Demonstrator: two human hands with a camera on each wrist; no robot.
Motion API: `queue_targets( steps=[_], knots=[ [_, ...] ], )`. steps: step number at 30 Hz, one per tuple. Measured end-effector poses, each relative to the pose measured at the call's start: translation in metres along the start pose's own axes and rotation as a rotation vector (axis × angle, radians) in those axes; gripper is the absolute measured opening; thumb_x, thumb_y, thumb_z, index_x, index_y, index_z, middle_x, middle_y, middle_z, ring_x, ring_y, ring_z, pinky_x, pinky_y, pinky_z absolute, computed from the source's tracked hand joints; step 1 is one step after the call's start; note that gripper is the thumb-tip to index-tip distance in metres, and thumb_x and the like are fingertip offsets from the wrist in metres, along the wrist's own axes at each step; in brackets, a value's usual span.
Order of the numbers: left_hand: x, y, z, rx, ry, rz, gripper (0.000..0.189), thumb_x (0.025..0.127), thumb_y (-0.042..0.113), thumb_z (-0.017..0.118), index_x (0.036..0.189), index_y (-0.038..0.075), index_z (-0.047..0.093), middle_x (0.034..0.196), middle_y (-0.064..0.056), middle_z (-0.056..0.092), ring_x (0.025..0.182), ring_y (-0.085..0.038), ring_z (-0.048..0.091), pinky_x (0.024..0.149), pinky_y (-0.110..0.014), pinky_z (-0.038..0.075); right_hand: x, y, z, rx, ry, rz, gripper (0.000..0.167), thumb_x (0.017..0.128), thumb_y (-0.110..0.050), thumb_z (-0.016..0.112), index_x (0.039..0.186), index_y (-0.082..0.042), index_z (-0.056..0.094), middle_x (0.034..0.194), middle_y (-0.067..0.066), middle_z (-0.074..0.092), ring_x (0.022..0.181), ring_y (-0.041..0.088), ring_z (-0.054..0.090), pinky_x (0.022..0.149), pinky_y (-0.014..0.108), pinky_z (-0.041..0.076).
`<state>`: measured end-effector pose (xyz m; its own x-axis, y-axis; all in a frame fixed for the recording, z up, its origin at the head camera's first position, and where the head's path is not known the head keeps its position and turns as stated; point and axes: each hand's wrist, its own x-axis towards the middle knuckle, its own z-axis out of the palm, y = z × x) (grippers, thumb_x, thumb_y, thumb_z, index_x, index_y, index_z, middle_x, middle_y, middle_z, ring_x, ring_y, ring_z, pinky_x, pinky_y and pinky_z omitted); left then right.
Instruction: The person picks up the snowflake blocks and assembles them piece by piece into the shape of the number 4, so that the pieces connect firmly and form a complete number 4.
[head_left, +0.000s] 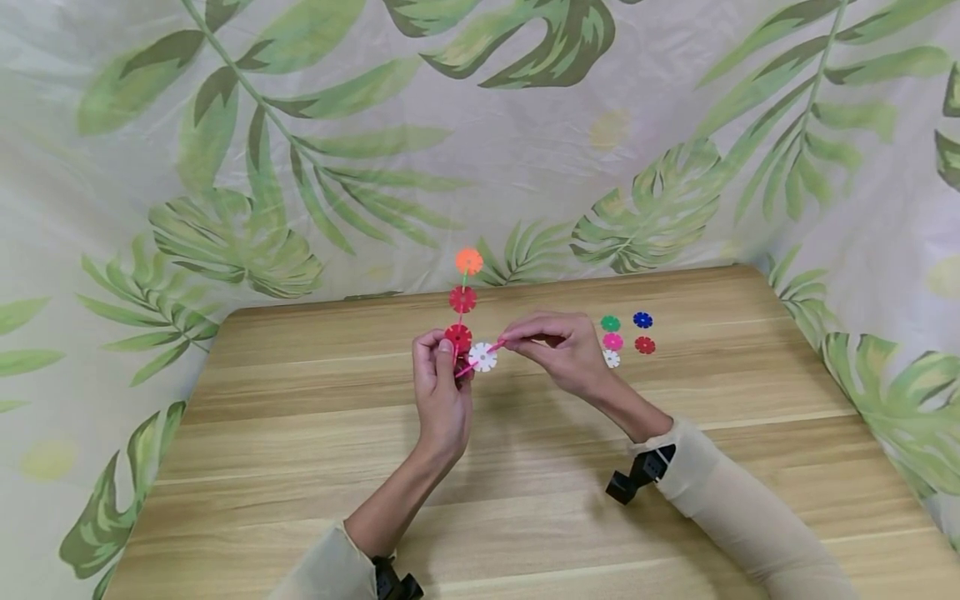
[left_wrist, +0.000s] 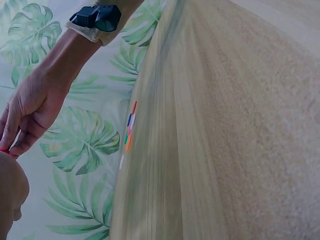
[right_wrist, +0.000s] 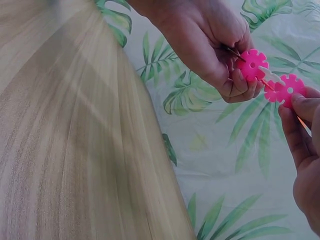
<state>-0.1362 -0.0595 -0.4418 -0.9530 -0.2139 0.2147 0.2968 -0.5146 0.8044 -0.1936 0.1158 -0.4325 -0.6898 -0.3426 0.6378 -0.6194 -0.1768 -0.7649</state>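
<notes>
Rising toward twelve o'clock, the disc chain (head_left: 458, 302) sits in the left hand's (head_left: 441, 400) grip, seemingly for steadiness; the right hand (head_left: 566, 352) pinches a pink disc (head_left: 498, 343) (edge-on!) at the left hand's two o'clock.

– How is the head view lit?
– Brightly; soft shadows are cast on the tabletop (head_left: 292, 442).
– And the wrist views?
– Dimmer and hazier; there, its grain is blurred and stretched.
</notes>
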Motion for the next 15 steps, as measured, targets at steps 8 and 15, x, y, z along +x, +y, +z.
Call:
queue_targets(
  steps=[8, 15],
  knots=[
    [-0.0006, 0.0047, -0.0014, 0.033, -0.016, -0.04, 0.01, 0.116, 0.013, 0.036, 0.121, 0.01, 0.045, 0.104, -0.002, 0.051, 0.083, -0.01, 0.049, 0.07, -0.017, 0.044, 0.0004, -0.0015, -0.0015, 0.015, -0.005, -0.005, 0.014, 0.088, 0.02, 0.073, 0.098, 0.012, 0.077, 0.099, 0.028, 0.075, 0.097, 0.019, 0.077, 0.084, 0.033, 0.064],
    [-0.0001, 0.0042, -0.0035, 0.06, -0.021, -0.069, 0.013, 0.117, 0.016, 0.038, 0.124, 0.011, 0.047, 0.111, -0.003, 0.053, 0.086, -0.01, 0.051, 0.073, -0.017, 0.047, 0.0002, -0.0012, -0.0032, -0.014, 0.006, -0.013, 0.02, 0.086, 0.025, 0.072, 0.098, 0.01, 0.077, 0.1, 0.027, 0.076, 0.097, 0.02, 0.076, 0.084, 0.032, 0.064]
  ],
)
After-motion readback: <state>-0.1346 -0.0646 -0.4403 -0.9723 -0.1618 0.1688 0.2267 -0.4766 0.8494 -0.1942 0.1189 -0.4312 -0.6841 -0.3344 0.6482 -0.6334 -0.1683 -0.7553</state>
